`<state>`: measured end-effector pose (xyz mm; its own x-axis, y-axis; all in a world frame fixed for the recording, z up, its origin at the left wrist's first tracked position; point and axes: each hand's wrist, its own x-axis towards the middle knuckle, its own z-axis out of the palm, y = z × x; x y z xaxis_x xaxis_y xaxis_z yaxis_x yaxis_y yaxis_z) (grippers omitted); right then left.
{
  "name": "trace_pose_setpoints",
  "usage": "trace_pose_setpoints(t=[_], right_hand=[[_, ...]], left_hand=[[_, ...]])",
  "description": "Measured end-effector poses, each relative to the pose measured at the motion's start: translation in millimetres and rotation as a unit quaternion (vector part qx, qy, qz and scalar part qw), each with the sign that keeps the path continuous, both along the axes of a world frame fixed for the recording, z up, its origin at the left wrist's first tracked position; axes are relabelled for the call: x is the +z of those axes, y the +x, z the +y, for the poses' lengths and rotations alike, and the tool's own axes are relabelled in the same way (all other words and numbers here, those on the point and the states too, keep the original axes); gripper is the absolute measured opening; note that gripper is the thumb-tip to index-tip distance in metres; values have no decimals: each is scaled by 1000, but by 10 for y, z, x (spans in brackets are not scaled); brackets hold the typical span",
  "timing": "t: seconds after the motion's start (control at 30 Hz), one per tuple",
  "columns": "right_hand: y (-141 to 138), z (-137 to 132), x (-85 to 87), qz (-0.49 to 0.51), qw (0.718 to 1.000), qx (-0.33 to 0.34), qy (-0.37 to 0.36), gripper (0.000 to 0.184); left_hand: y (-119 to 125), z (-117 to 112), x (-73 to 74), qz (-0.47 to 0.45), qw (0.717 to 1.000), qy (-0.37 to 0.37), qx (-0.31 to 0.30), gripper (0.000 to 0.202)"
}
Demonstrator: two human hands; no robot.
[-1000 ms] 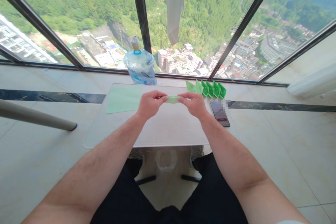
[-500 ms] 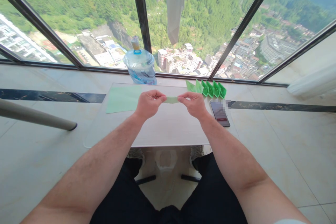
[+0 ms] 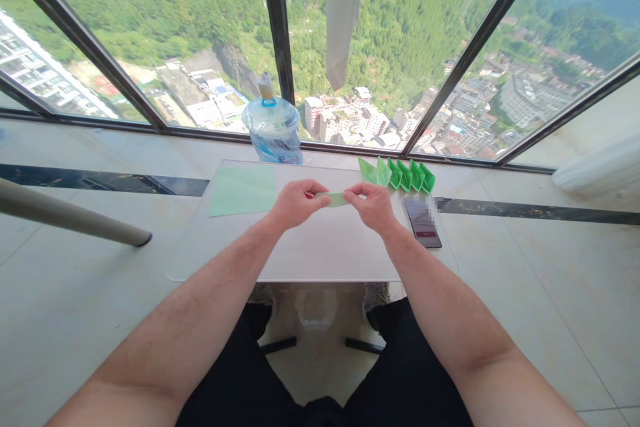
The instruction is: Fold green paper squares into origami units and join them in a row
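Both my hands hold a small folded strip of pale green paper [image 3: 336,199] above the middle of a low white table [image 3: 320,253]. My left hand [image 3: 296,203] pinches its left end and my right hand [image 3: 375,207] pinches its right end, fingers closed on it. A flat stack of pale green paper sheets [image 3: 243,189] lies on the table to the left. A row of several folded bright green paper pieces [image 3: 400,174] stands at the table's far right edge.
A dark phone [image 3: 423,221] lies on the table at the right. A big clear water bottle [image 3: 273,130] stands by the window behind the table. A grey pole [image 3: 70,219] juts in from the left. Pale tiled floor surrounds the table.
My hands have drawn a little closer together on the folded strip. The camera has shifted slightly, so everything sits a bit lower and to the right.
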<state>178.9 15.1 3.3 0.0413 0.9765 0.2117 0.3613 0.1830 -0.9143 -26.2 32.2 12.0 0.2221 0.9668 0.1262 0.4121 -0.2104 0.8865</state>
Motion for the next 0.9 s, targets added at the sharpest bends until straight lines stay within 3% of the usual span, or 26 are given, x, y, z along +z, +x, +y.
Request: trace_pose_setpoints(t=[0.33, 0.7, 0.9], right_hand=[[-95, 27, -18, -3, 998, 59, -25, 21], [-129, 47, -8, -32, 998, 50, -13, 17], [-181, 36, 7, -38, 999, 23, -5, 18]], left_hand=[[30, -3, -37, 21, 1000, 3, 10, 23], [90, 41, -50, 15, 1000, 9, -7, 27], [114, 13, -41, 24, 999, 19, 19, 22]])
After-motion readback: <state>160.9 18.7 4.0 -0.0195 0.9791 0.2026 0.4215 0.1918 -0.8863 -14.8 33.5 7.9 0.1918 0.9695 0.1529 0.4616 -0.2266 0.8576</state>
